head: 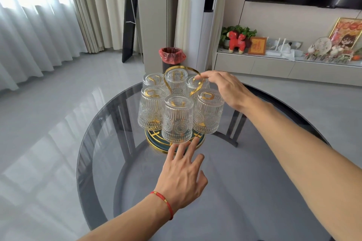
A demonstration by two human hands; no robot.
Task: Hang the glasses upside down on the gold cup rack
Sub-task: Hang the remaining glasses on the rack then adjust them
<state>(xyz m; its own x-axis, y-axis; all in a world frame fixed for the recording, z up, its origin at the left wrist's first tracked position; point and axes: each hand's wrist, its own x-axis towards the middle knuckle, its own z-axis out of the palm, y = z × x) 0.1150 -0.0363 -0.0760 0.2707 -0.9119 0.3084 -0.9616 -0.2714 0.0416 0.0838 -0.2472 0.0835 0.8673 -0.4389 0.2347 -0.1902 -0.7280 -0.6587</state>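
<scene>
The gold cup rack (172, 144) stands on a round smoked-glass table (254, 182), its base a dark green disc with a gold rim. Several ribbed clear glasses hang upside down on its prongs; the nearest glass (177, 121) faces me. A gold loop handle (183, 68) rises from the middle. My right hand (227, 88) reaches in from the right, its fingertips at the handle's right side above the back right glass (195, 84). My left hand (183, 178), with a red string bracelet, hovers with fingers spread, its fingertips at the base's front rim, holding nothing.
A black bin with a red liner (171, 55) stands on the floor behind the table. A low white TV cabinet (274, 64) with ornaments runs along the right wall. Curtains (39, 35) cover the left side. Grey floor surrounds the table.
</scene>
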